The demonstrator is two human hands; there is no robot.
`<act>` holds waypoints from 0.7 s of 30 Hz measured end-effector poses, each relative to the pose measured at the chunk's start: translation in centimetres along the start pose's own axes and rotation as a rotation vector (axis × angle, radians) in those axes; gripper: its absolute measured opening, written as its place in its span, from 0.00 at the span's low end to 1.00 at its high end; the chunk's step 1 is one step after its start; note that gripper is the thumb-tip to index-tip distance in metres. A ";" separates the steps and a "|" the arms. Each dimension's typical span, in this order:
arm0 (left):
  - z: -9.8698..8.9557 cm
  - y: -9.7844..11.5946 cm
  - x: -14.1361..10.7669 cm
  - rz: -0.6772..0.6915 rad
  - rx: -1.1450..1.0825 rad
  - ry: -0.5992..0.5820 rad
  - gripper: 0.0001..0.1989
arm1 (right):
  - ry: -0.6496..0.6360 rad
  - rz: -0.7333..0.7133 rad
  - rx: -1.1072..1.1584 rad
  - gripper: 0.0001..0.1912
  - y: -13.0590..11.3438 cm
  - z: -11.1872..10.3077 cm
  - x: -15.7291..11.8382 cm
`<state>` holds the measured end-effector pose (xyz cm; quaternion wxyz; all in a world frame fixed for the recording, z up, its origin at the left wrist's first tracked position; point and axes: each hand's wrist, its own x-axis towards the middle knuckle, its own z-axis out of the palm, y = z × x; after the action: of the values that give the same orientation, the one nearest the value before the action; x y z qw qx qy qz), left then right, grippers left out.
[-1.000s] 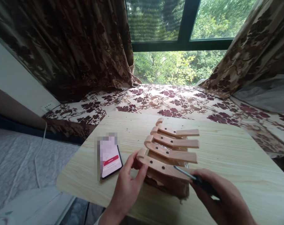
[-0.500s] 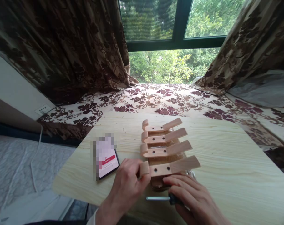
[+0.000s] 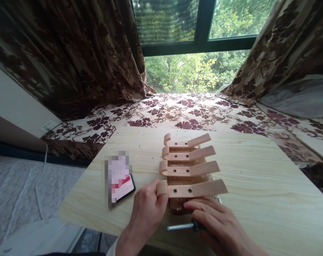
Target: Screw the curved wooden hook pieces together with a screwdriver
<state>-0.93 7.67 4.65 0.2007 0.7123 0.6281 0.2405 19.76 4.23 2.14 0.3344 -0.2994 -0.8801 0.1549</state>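
A wooden coat rack (image 3: 174, 181) lies on the table, its brown board wrapped partly in clear plastic. Several pale wooden hooks (image 3: 201, 168) cross it, each with two dark screws showing. My left hand (image 3: 148, 206) is closed at the curled end of the nearest hook (image 3: 181, 191), thumb against the board's near left side. With my right hand (image 3: 217, 220) I hold a screwdriver (image 3: 180, 227) by its dark handle, mostly hidden under the fingers. Its metal shaft points left, apart from the screws. The right fingertips rest on the board's near end.
A phone (image 3: 121, 183) with a partly blurred screen lies left of the rack on the pale wooden table (image 3: 260, 170). Small dark bits are scattered beyond it. A floral-covered window ledge (image 3: 188, 112) borders the table's far edge, with patterned curtains (image 3: 97, 53) on both sides.
The rack has turned slightly, its far end shifting right and its near end left. Both hands keep their hold, and the screwdriver's shaft tilts a little more.
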 end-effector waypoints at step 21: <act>0.8 -0.2 -2.8 0.622 0.051 0.395 0.16 | -0.425 0.033 -0.353 0.11 -2.2 -11.7 9.4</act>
<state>-0.84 4.97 3.65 -0.0247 0.8139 0.4138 0.4071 21.17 9.24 16.32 0.0823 -0.3280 -0.9389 0.0641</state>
